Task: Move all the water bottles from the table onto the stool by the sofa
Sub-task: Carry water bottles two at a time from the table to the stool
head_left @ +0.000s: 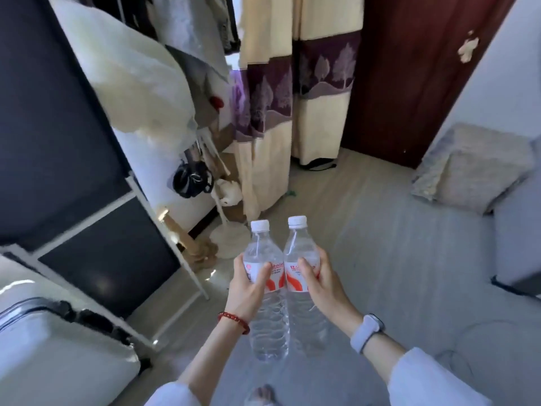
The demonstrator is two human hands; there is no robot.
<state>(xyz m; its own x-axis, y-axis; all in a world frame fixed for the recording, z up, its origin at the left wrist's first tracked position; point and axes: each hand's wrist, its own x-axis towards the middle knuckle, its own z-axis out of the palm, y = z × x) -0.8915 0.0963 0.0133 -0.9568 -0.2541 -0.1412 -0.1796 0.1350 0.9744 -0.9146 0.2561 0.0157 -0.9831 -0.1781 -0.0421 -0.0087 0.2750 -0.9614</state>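
Clear plastic water bottles, the left bottle (265, 276) and the right bottle (301, 271), were mid-carry above the floor (366, 230), each hand's grip, left hand (248, 285) and right hand (322, 281), wrapped around one, neither stool nor surface visible.

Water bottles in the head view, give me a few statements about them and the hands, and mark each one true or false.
1. Each hand holds one bottle. True: the left hand grips the left bottle, the right hand the right bottle.
2. Both bottles have white caps on. True.
3. The labels are blue. False: white with orange-red.
4. The bottles stand on a stool. False: they are held above the floor.
5. The left wrist wears a red bead bracelet. True.
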